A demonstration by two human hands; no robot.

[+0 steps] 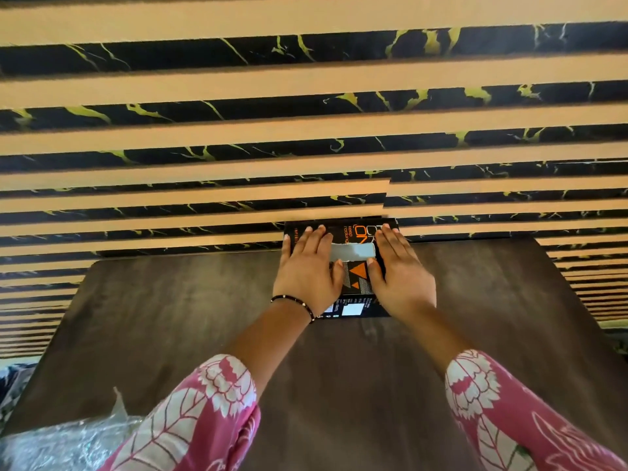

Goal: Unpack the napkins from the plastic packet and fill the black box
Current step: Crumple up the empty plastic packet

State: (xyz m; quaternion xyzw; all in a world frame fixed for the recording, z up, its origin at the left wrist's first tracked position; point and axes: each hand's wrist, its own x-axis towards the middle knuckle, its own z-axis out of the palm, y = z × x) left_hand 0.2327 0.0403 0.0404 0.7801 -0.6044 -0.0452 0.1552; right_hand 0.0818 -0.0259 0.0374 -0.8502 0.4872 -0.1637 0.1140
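looks near done: left hand (307, 271) and right hand (399, 277) pressed flat, fingers extended, on black cardboard box with orange print (353, 232); crumpled clear plastic packet (68, 440) discarded, looks empty

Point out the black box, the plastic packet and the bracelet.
black box (358, 277): head view, on its orange-printed top.
plastic packet (64, 440): head view, on its crinkled middle.
bracelet (299, 303): head view, on the beads at the left wrist.

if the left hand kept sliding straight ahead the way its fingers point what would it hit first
Probably the striped black-and-tan wall. The left hand lies flat on the black box, fingertips near its far edge, and the box seems to sit against the wall, though depth is unclear.
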